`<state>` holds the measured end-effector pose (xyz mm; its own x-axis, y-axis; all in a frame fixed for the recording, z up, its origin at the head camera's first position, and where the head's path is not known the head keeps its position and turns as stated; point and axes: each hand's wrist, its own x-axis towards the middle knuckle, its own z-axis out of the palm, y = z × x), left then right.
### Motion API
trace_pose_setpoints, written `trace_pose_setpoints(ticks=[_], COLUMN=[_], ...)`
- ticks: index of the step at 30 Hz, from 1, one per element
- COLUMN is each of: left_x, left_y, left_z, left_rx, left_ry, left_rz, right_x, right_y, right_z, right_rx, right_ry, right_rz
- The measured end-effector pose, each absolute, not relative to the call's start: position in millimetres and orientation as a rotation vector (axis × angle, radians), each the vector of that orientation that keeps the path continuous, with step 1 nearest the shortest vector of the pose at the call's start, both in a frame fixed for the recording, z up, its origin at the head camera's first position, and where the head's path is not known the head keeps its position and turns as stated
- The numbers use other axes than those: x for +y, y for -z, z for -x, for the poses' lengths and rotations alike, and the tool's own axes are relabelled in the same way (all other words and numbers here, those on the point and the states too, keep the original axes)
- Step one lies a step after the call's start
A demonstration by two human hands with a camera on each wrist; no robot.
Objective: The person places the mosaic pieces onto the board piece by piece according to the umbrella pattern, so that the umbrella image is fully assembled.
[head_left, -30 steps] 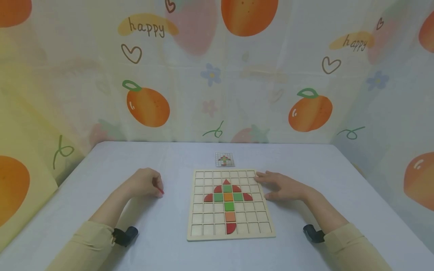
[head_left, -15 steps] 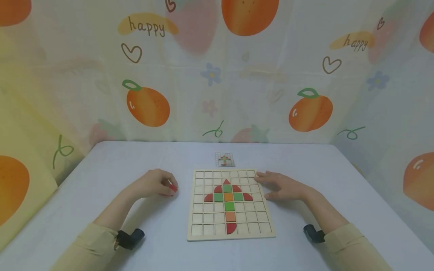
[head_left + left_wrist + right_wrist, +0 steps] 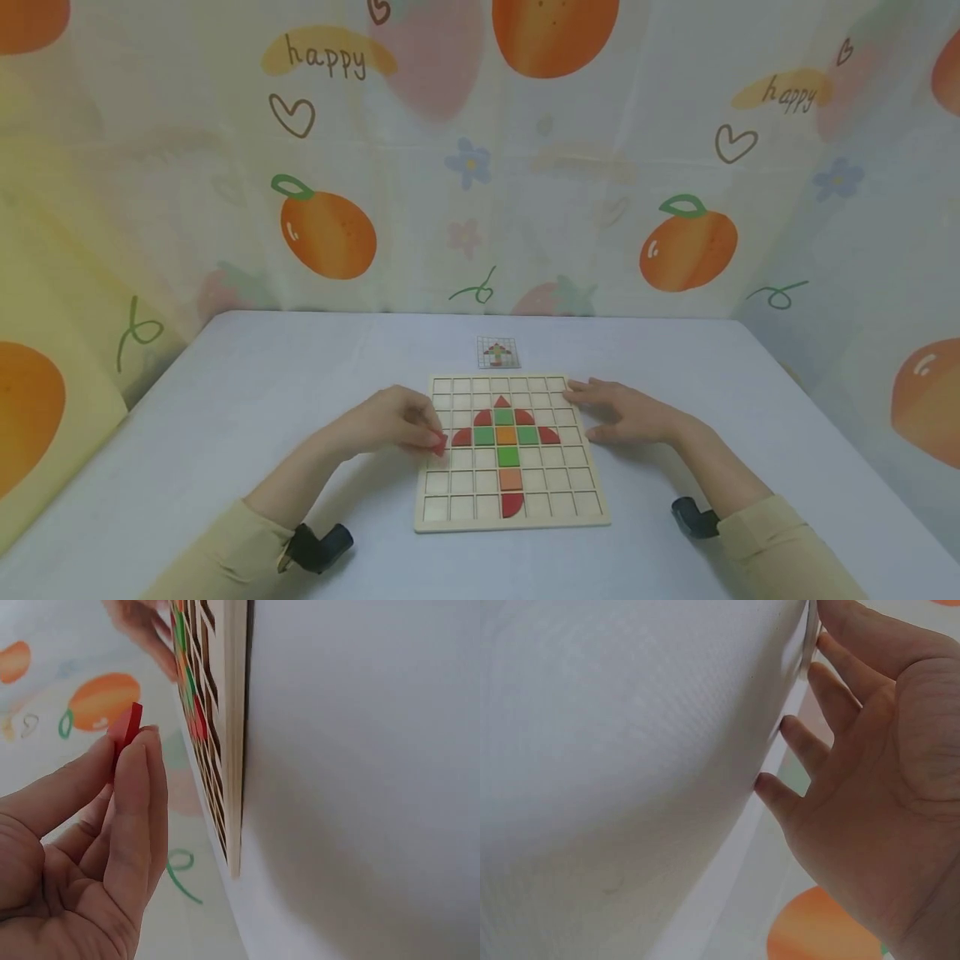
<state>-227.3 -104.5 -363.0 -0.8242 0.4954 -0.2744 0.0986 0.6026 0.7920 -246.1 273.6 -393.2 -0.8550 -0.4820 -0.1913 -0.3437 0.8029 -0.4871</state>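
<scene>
Between thumb and fingers my left hand (image 3: 393, 421) pinches a small flat red tile (image 3: 127, 727), held above the left edge of the wooden grid board (image 3: 465, 527). Its full outline is partly covered by the fingers. On the board lie several tiles in an arrow-like figure: a red triangle (image 3: 502, 402) on top, red quarter-circles, green squares, an orange square (image 3: 506, 436) and a salmon square (image 3: 510, 479). One red quarter-circle (image 3: 512, 505) sits in the bottom row. My right hand (image 3: 630, 412) rests with spread fingers at the board's right edge, holding nothing.
Behind the board lies a small card (image 3: 498, 352) printed with a similar figure on a grid. A white cloth covers the table (image 3: 337, 342). A fruit-patterned curtain (image 3: 420, 225) hangs along the back and sides.
My left hand has moved right with the red tile, from the table left of the board to over its left edge. The right hand has stayed put.
</scene>
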Motion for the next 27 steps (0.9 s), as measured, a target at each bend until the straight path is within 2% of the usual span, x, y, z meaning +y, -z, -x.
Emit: trace_pose_setpoints(ticks=[12, 21, 27], left_x=[-67.1, -50.4, -40.5], left_y=[368.3, 373.6, 371.5], left_z=[206.8, 198.5, 194.9], left_rx=[2.285, 2.299, 2.319], left_ry=[-1.067, -1.037, -0.969], left_rz=[-0.558, -0.422, -0.434], right_x=[273.5, 273.2, 272.9], right_y=[392.9, 390.1, 389.4], right_z=[247.1, 245.9, 244.5], right_rx=[2.672, 2.675, 2.674], right_ry=[0.658, 0.650, 0.651], right_rz=[0.647, 0.656, 0.655])
